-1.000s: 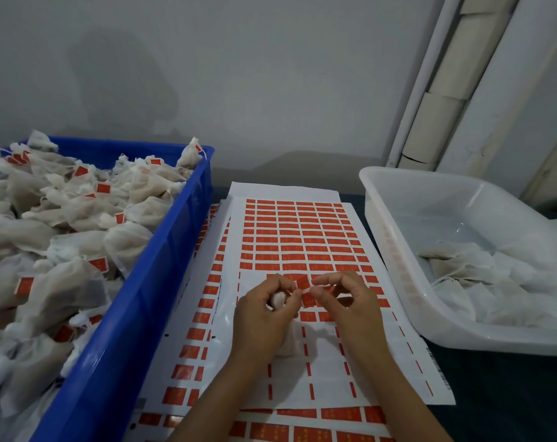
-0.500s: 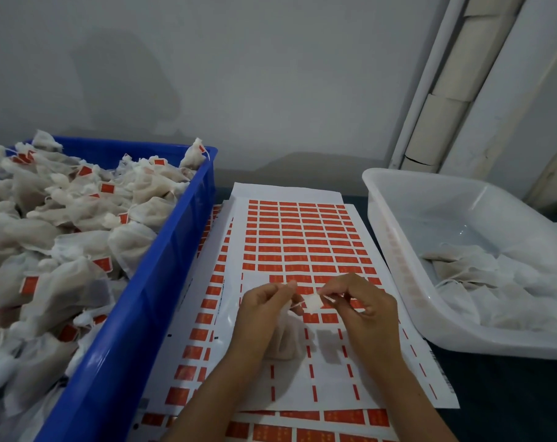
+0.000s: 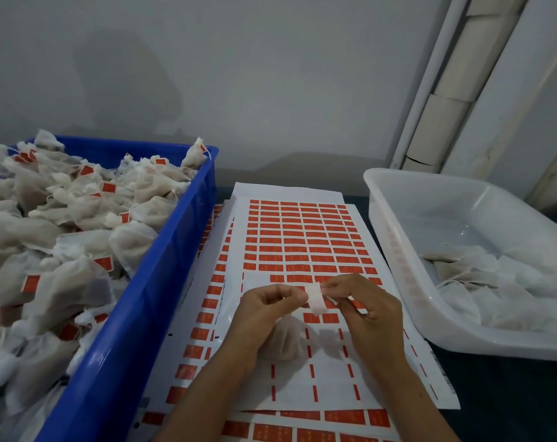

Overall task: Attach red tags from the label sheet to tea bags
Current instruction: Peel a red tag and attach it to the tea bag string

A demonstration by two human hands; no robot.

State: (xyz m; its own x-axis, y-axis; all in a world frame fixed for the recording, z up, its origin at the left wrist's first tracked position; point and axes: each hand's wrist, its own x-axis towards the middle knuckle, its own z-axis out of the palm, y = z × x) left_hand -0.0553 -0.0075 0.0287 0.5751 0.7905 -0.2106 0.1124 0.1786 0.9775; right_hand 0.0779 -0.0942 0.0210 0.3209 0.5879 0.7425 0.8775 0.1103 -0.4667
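Label sheet [image 3: 299,240]: flat, glossy, red rectangles | above it, pale folded tag [image 3: 315,299] pinched by left hand [image 3: 264,309] and right hand [image 3: 363,306] | gauzy tea bag [image 3: 285,341] hung beneath.

Small packing workshop, blue crate [image 3: 162,301] heaped with tagged tea bags [image 3: 63,250], label sheets [image 3: 302,237]

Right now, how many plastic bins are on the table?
2. The blue bin stands left of the label sheet, heaped with tagged tea bags. The clear bin stands to the right, holding untagged ones. Others may lie outside the view.
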